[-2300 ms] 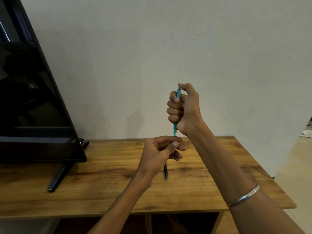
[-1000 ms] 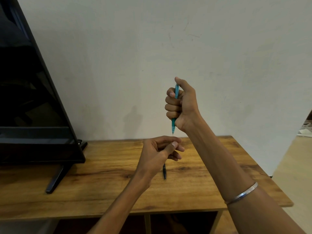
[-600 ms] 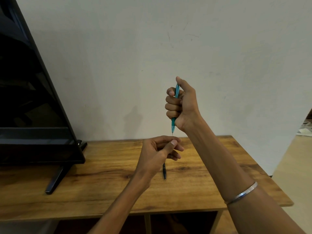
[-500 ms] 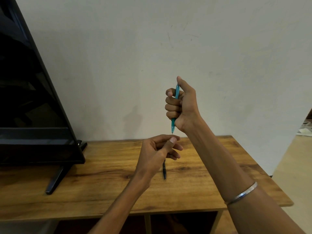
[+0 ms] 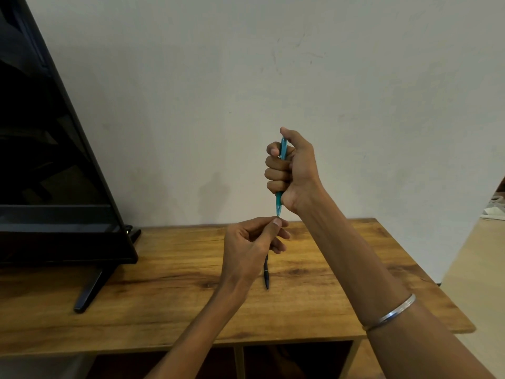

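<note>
Right hand [image 5: 293, 170] gripping teal pen [image 5: 278, 201] upright in fist, thumb sitting on top, tip pointing down. Left hand [image 5: 246, 244] pinching at pen's tip from below; tiny part there too small to tell. Job looking about half done: tip work going on, pen not put down yet. Dark pen [image 5: 266, 274] lying on wooden counter [image 5: 164, 283], waiting. Big black TV [image 5: 54, 187] standing at left. Plain pale wall [image 5: 191, 77] sitting behind.

Home living room, most likely: flat-screen TV [image 5: 54, 160] on its slanted foot [image 5: 90, 291] sits on a low wood-grain TV stand [image 5: 355, 255] (open cubbies [image 5: 295, 359] underneath) pushed against a plain, scuffed white wall [image 5: 273, 64]; pale floor [image 5: 470, 269] at right.
</note>
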